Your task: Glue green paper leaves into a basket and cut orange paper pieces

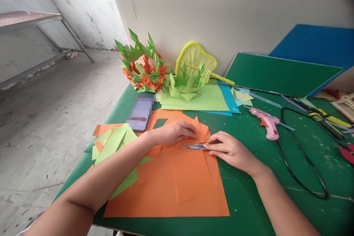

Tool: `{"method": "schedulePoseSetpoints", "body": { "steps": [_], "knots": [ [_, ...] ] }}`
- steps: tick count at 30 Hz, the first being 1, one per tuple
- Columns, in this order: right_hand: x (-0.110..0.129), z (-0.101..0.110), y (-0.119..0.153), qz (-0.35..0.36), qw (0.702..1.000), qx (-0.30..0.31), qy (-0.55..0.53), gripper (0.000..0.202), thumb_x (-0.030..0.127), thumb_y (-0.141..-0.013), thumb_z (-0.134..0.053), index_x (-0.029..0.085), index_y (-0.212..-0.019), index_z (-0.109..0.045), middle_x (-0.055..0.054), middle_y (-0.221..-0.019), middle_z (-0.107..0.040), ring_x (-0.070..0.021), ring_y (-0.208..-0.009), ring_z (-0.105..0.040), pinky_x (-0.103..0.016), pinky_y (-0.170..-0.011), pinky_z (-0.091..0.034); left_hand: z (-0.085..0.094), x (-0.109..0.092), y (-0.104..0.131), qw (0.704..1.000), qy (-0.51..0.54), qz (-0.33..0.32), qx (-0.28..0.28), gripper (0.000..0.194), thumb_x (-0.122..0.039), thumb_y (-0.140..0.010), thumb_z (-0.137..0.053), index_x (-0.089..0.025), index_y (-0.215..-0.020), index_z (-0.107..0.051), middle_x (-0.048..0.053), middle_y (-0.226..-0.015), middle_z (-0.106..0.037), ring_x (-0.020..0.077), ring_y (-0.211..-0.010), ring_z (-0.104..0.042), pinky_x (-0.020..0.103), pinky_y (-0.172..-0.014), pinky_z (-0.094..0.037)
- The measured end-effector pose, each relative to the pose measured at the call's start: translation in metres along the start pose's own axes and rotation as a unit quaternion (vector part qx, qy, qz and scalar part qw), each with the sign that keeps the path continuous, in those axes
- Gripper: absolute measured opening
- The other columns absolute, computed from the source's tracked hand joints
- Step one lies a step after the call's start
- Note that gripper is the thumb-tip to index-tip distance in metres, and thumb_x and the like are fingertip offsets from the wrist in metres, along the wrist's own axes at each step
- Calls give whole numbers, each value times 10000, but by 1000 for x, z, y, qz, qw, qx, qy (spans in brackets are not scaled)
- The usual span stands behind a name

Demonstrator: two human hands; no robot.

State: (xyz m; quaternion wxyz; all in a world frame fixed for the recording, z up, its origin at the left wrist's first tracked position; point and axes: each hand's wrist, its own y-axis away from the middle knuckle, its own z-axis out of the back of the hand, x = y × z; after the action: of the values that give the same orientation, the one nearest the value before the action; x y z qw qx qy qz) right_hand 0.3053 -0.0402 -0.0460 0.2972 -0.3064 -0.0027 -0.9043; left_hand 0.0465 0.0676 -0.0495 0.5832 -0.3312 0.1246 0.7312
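Observation:
My right hand [229,149] is closed round the handle end of a small pair of scissors [193,147]. The metal blades point left and lie close together at the lower edge of a piece of orange paper [199,138]. On that piece, my left hand [179,132] has its fingers curled and pressed against it; the thumb is hidden. Beneath both hands, larger orange sheets [155,195] overlap on the table. Green paper scraps [112,143] lie in a loose pile left of them, partly behind my left forearm.
A phone [142,114] lies beyond the scraps. Behind stand an orange-and-green folded-paper basket [143,70], a green paper bowl [188,86] and a yellow fan-shaped piece [196,59]. A pink glue gun [267,121] with a looping black cord and pliers [323,120] lie right on the green table [249,206].

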Motion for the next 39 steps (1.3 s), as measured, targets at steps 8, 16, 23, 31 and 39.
{"method": "schedulePoseSetpoints", "body": {
  "steps": [8,16,23,31,39],
  "knots": [
    [6,-1,-6,23,1000,0,16,267,272,-930,-521,292,-1144,-681,-77,-990,-642,-218,-929,-572,-363,-755,-530,2,-3,-1,1000,3,9,1,323,-157,-943,-421,-215,-1131,-677,107,-1225,-618,214,-1111,-581,324,-958,-465],
    [12,-3,-8,31,999,-1,7,282,269,-931,-513,312,-1157,-677,-72,-975,-658,-215,-917,-584,-362,-749,-535,3,-5,-2,1000,9,8,-9,319,-167,-943,-420,-208,-1107,-690,111,-1228,-625,215,-1112,-593,327,-948,-484],
    [-4,19,9,-25,993,-118,1,225,251,-897,-568,295,-1091,-673,-52,-1038,-649,-207,-979,-598,-353,-846,-506,1,-4,-2,999,1,-8,-35,341,-102,-907,-430,-194,-1114,-685,130,-1182,-650,212,-1062,-621,332,-897,-512],
    [-30,19,14,-158,965,-126,166,277,314,-909,-486,251,-1145,-615,-84,-1051,-633,-241,-908,-616,-347,-676,-515,-2,-17,-1,998,-36,57,-16,540,-443,-793,-680,-224,-1273,-565,129,-1301,-553,298,-1213,-504,417,-1013,-431],
    [1,-4,-13,-54,978,-98,174,514,157,-954,-335,315,-1443,-346,-42,-1432,-478,-246,-1329,-401,-467,-1054,-335,-10,-21,0,995,47,85,-32,672,-223,-782,-691,-292,-1389,-412,106,-1375,-430,228,-1132,-561,367,-978,-468]
  ]
}}
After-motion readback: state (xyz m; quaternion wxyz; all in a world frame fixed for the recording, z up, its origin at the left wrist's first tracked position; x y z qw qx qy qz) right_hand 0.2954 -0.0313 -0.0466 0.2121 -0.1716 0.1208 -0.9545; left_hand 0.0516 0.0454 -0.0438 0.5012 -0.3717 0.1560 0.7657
